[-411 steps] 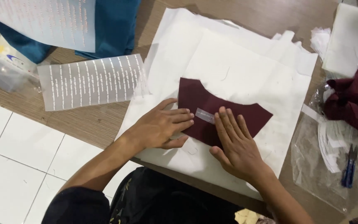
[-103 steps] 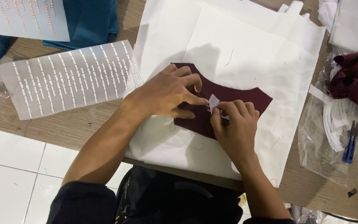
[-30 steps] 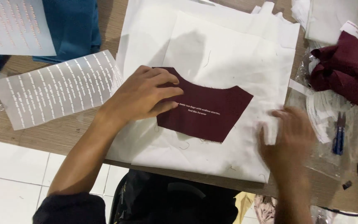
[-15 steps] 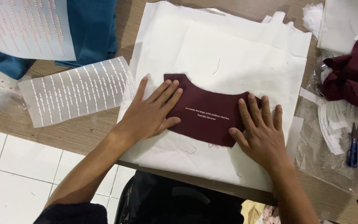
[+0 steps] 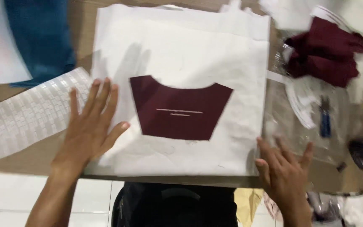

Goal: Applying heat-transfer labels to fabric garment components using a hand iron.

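Your left hand (image 5: 90, 126) lies flat and spread, fingers wide, holding nothing; its palm rests at the left edge of the white cloth stack (image 5: 181, 54), with the thumb reaching in toward the maroon fabric piece (image 5: 179, 109) but not touching it. Your right hand (image 5: 283, 168) is also open and empty, fingers splayed, set at the lower right corner of the same stack, well apart from the maroon piece.

The maroon piece sits near the middle of the white stack, lying flat, its top edge scooped in a curve and a thin pale strip of lettering (image 5: 179, 112) across its centre. It looks like thin, soft cloth: light, limp, likely to crease or slide on the white layers beneath. It would probably handle best taken by a corner or edge, or held down with flat palms.

Beyond your left hand, a clear sheet of white printed strips (image 5: 26, 113) lies on the table (image 5: 30, 157), with blue fabric (image 5: 40, 38) above it. Beyond your right hand, clear plastic wrap (image 5: 307, 122) carries a small blue-handled tool (image 5: 325, 122), and a bundle of maroon fabric (image 5: 326, 52) sits at the top right.
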